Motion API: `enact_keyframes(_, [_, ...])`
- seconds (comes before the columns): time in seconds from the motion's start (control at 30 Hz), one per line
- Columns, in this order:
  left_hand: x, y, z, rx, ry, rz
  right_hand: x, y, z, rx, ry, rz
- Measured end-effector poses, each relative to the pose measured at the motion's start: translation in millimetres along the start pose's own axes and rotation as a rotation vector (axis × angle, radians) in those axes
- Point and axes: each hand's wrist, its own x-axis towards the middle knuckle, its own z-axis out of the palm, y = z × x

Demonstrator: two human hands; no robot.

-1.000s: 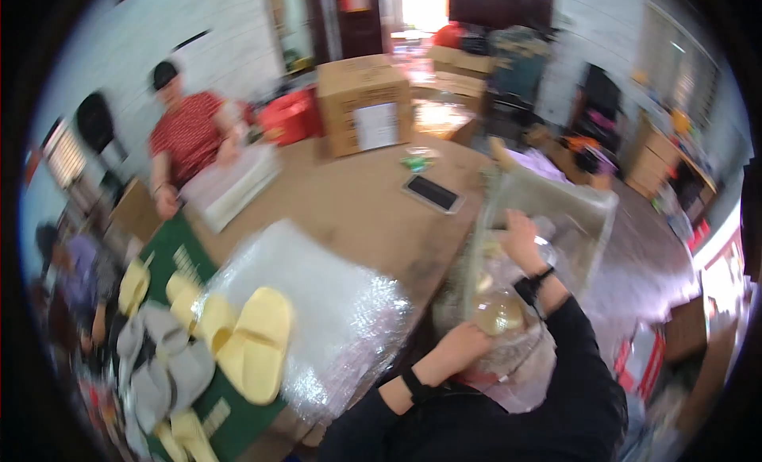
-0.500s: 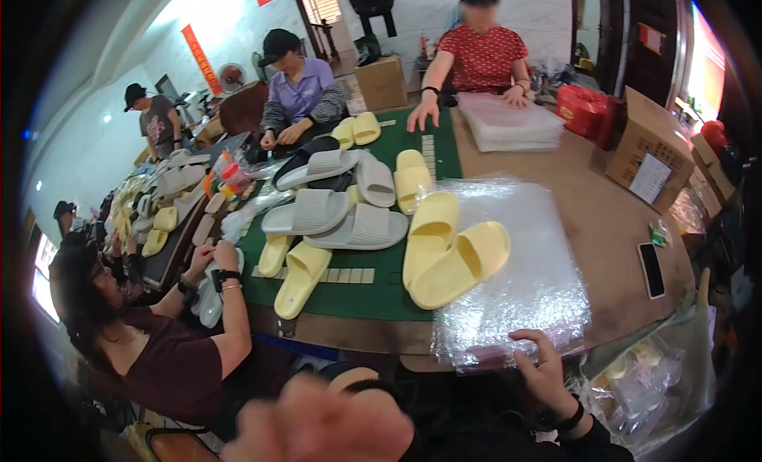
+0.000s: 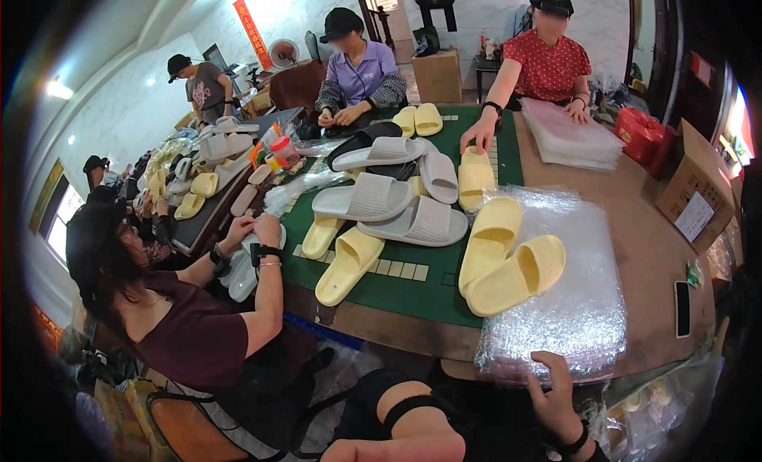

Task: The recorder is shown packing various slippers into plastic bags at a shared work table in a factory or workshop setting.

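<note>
My right hand (image 3: 556, 394) is at the near edge of a stack of clear plastic bags (image 3: 567, 303), thumb and index finger apart, holding nothing visible. A pair of yellow slippers (image 3: 516, 275) lies partly on the bags, one crossing the other. At the lower edge, close to the camera, only part of my left hand (image 3: 397, 449) shows, its fingers cut off. Left of the pair, several grey slippers (image 3: 417, 220) are heaped with yellow ones on a green mat (image 3: 432, 291). Across the table, a co-worker's hand touches another yellow slipper (image 3: 476, 182).
A phone (image 3: 683, 309) lies on the table's right side. Farther back are a second stack of clear bags (image 3: 571, 136), a red package (image 3: 641, 136) and a cardboard box (image 3: 698, 184). A co-worker sits close on my left, handling a pale slipper (image 3: 244, 271).
The scene has shifted rightward in view. My left hand, a large blurred shape before, has dropped mostly below the lower edge. The far co-worker's hand has come down onto a yellow slipper.
</note>
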Motion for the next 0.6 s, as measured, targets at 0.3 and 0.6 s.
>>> enact_keyframes(0.3, [3.4,-39.8,39.0,-0.502,0.597,0.335,36.3,-45.6,-35.4,-0.154,-0.096,-0.389])
enact_keyframes(0.6, [-41.8,-11.2,4.1,0.003,-0.191,-0.109,60.3,-71.8,56.5,0.259,-0.132,-0.744])
